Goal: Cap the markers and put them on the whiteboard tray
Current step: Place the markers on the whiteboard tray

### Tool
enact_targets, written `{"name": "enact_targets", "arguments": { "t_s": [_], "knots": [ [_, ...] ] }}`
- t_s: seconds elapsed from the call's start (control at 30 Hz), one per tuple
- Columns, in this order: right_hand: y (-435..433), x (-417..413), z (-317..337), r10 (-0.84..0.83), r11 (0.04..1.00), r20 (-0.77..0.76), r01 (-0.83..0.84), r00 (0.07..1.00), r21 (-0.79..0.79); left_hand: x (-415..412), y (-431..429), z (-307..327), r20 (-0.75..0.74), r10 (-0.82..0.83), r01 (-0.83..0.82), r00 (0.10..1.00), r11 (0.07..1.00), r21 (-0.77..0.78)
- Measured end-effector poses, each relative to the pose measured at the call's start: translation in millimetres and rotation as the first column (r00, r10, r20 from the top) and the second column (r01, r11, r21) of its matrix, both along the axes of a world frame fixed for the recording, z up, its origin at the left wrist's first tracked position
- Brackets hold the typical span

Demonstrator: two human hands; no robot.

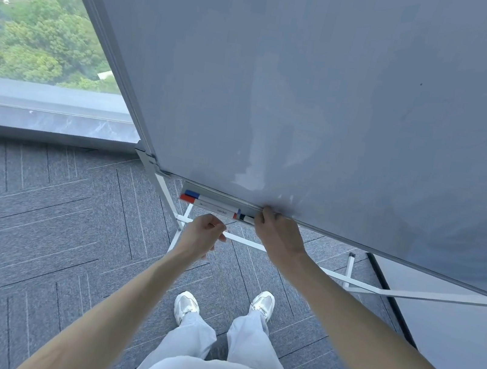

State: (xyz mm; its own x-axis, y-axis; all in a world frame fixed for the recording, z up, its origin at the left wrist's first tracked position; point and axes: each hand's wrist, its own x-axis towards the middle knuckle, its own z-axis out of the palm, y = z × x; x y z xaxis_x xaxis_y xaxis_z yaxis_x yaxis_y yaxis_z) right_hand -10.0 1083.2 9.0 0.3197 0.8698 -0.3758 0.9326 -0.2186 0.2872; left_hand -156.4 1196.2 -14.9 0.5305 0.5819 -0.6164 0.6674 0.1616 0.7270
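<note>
Now, head view, step in hand: the right hand (279,234) is reaching to the whiteboard tray (221,197) under the whiteboard (315,84), its fingers closing around a black-tipped marker (246,218) at the tray's right end; this looks like the placing step.
Left hand: the left hand (203,235) is hanging just below the tray, fingers curling loosely; whether it is holding a cap or anything else, I cannot tell.
Markers already lying down: a blue-capped marker (211,201) and a red-capped marker (203,205) are resting side by side in the tray, white barrels pointing right.
Look of the black one: only a short dark end is showing beside the fingers; capped or bare is too small to judge.
Next move: likely calling for the right hand to be letting go gently so the marker is settling flat beside the others, not rolling off the front lip.
Progress: seemingly nearing the end.
</note>
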Motion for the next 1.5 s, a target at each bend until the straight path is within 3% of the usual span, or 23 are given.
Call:
{"name": "enact_targets", "arguments": {
  "t_s": [0.17,0.27,0.37,0.47,0.73,0.93,1.17,1.5],
  "knots": [
    [-1,2,-2,0.04,0.998,-0.031,-0.039,0.999,0.039,-6,3,-2,0.017,-0.005,0.005,1.0,1.0,0.02],
    [-2,1,-1,0.046,0.997,-0.049,-0.043,0.998,0.069,-11,4,3,-0.01,-0.13,0.128,0.992,0.96,0.248],
    [-3,3,-7,0.029,0.995,-0.089,-0.021,0.996,0.097,-15,8,11,-0.081,-0.259,0.255,0.962,0.761,0.596],
    [-3,7,-17,0.005,0.993,-0.108,0.008,0.994,0.118,-13,15,13,-0.105,-0.327,0.283,0.939,0.563,0.776],
    [-4,10,-28,-0.056,0.99,-0.126,0.071,0.99,0.12,-14,23,3,-0.259,-0.491,0.425,0.832,0.263,0.866],
    [-4,8,-18,-0.075,0.983,-0.151,0.099,0.986,0.153,-26,24,-10,-0.323,-0.518,0.49,0.792,0.224,0.842],
    [-5,9,-24,-0.081,0.976,-0.156,0.11,0.984,0.186,-32,27,-12,-0.382,-0.557,0.593,0.738,0.264,0.761],
    [-12,-2,-23,-0.13,0.962,-0.156,0.162,0.979,0.22,-35,26,-12,-0.42,-0.566,0.631,0.709,0.244,0.736]
  ]
}}
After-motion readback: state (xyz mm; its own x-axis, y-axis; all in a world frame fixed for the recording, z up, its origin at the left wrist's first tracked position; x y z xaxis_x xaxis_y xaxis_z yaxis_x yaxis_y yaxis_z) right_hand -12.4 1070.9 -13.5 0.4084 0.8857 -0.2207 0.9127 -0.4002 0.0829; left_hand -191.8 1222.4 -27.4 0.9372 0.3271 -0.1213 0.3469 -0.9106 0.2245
